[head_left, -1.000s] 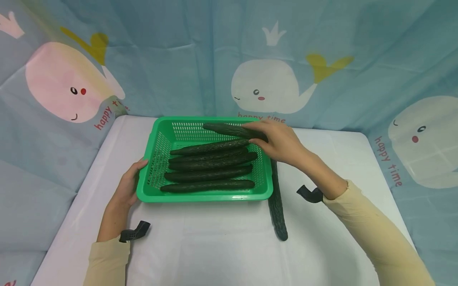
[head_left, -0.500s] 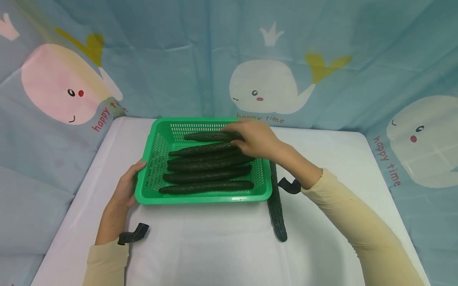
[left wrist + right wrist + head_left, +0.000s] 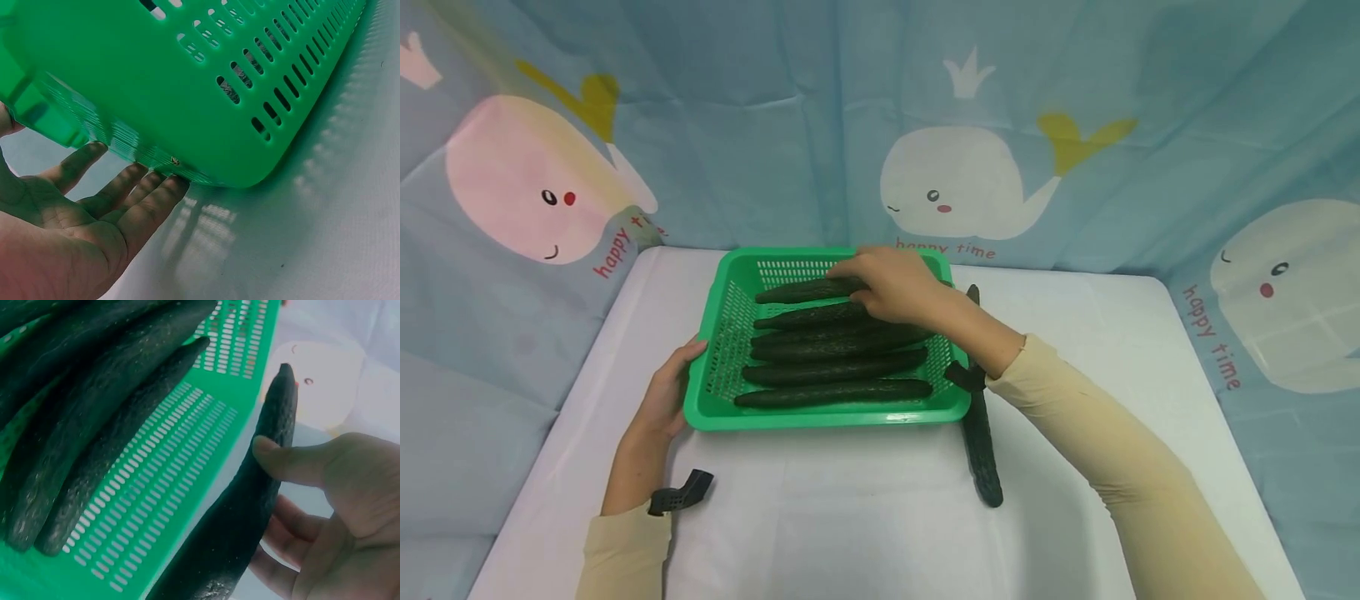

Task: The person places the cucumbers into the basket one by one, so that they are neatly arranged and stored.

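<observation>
A green plastic basket (image 3: 827,420) with slotted walls stands on the white table. My left hand (image 3: 666,387) holds its left end, the thumb on the rim. In the left wrist view, the fingers (image 3: 150,212) touch the outer wall from below the rim. At the back of the basket, my right hand (image 3: 895,283) grips a dark green cucumber (image 3: 801,291). The right wrist view shows the thumb on one side of this cucumber (image 3: 215,531) and fingers behind it. Several more cucumbers (image 3: 835,392) lie roughly side by side in the basket.
Another cucumber (image 3: 981,454) lies lengthwise on the white tablecloth (image 3: 850,517), beside the basket's right end and partly under the right forearm. A blue curtain (image 3: 820,167) printed with whales hangs behind and at both sides of the table.
My right hand has moved left with its cucumber, from over the basket's back right corner into the back part of the basket. My left hand keeps its place on the left end.
</observation>
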